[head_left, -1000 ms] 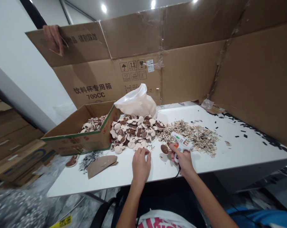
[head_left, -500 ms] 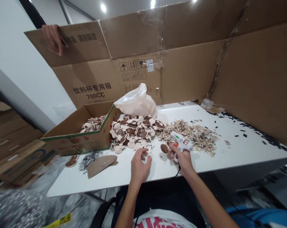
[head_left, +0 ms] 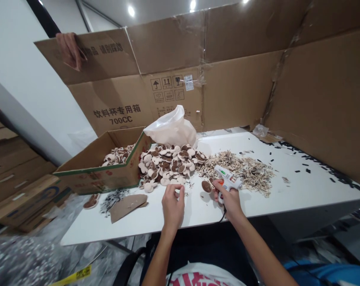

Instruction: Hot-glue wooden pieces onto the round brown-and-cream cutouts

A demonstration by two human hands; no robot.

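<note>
The right hand (head_left: 231, 201) has its grip closed round a white glue gun (head_left: 227, 178) above the table (head_left: 301, 192), a dark cable trailing toward the near edge. A brown piece (head_left: 207, 186) with a pale edge shows just beside these fingers; whether they hold it too is hard to tell. The left hand (head_left: 173, 206) curls nearby, thumb and forefinger close together, and I cannot tell whether its grip pinches anything. Beyond the hands, the white tabletop carries a heap of brown-and-cream pieces (head_left: 168, 165), touching a pile of thin pale strips (head_left: 251, 172). Behind the heap slumps a whitish plastic bag (head_left: 174, 129), its contents hidden. To the left, an open cardboard box (head_left: 99, 180) contains more brown-and-cream pieces, partly blocked by its front wall. A cardboard scrap (head_left: 128, 207) lies near black bits (head_left: 110, 201); more black bits scatter at the far right. Tall cardboard panels (head_left: 236, 91) screen the back; another person's hand (head_left: 70, 51) hangs over them, the body out of sight. Ceiling lights shine above, and stacked boxes (head_left: 11, 171) at the left are cut off.
</note>
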